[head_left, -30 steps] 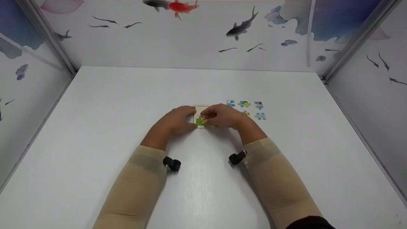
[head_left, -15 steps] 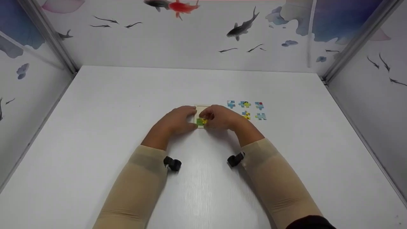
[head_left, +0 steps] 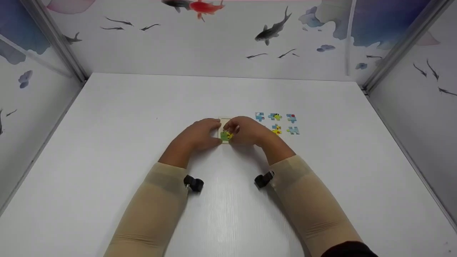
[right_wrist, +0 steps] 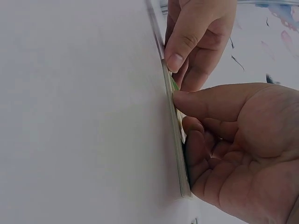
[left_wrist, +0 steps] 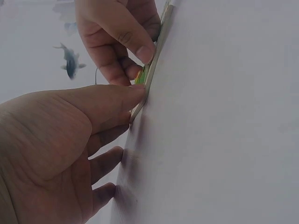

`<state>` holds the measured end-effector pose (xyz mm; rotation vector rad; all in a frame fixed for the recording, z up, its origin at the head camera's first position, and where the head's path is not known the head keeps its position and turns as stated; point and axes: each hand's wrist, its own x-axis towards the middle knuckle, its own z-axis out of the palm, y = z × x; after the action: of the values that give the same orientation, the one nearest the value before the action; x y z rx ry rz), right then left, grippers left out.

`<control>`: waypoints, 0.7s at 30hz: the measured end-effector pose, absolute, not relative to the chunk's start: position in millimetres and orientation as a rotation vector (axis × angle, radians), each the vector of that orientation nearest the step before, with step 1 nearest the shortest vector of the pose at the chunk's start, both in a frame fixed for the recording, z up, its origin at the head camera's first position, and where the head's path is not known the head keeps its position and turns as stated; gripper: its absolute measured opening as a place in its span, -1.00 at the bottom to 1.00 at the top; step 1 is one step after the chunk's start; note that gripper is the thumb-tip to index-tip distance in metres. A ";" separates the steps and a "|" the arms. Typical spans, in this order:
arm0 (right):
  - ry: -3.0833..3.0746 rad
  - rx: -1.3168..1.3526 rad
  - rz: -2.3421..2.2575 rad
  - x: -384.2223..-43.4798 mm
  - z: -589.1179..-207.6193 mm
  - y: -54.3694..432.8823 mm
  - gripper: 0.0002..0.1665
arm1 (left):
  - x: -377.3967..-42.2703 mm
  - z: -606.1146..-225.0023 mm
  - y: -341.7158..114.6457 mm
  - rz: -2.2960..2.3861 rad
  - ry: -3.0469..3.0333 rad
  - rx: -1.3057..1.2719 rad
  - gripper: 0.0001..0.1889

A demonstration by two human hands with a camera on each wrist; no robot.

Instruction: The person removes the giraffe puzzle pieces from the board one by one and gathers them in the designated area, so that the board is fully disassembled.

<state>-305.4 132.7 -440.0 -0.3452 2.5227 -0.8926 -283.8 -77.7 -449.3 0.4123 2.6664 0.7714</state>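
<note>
A small pale wooden puzzle tray lies on the table between my hands. My left hand grips its left side, thumb at the near edge and fingers toward the far edge. Inside the near left of the tray is a green puzzle piece, beside a yellow-patterned puzzle piece. With curled fingers, my right hand pinches at the yellow piece and covers the tray's right part. From the right wrist view, the right thumb rests at the tray's edge; a green sliver shows between both thumbs.
Right of the tray lie several loose jigsaw pieces, among them a blue one with a red dot, a yellow one and a light blue one. White panels with painted fish enclose the table.
My right hand has shifted slightly left over the tray, uncovering more of a loose yellow piece. The green and yellow pieces have moved a little in the tray. The left hand stays put.
</note>
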 end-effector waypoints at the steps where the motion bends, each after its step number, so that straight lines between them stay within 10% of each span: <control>1: 2.525 -0.342 -0.890 -305.4 -440.0 132.5 -0.51 | -283.9 -449.2 -77.7 0.772 2.666 0.413 -0.25; 21: 2.494 -0.449 -0.838 -307.7 -432.3 153.9 -0.53 | -287.4 -450.5 -76.8 0.746 2.660 0.405 -0.26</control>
<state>-307.7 153.9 -432.3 -0.4488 2.4938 -0.8375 -287.4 -76.8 -450.5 0.4047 2.6599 0.7464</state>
